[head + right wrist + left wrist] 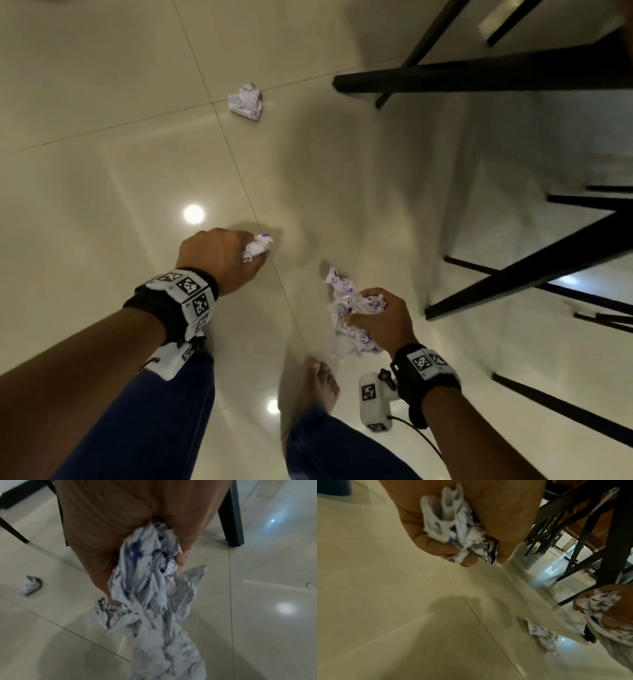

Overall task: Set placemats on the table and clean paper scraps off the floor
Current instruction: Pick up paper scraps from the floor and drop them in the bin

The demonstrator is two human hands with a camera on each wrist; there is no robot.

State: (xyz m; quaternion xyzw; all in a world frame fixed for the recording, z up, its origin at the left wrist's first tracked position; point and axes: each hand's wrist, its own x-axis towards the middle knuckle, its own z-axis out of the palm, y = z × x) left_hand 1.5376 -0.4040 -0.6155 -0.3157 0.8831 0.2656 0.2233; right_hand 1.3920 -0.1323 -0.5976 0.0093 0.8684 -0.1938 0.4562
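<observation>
My left hand hangs low over the tiled floor and grips a small crumpled scrap of white paper with purple print; the left wrist view shows this scrap balled inside the curled fingers. My right hand grips a larger bunch of crumpled paper that trails below the fist, seen up close as a long bunch in the right wrist view. Another scrap lies loose on the floor ahead of the left hand. No placemats are in view.
Black chair and table legs stand to the right, with a dark crossbar at the upper right. My bare foot and blue trouser legs are below. Glossy cream tiles spread out to the left.
</observation>
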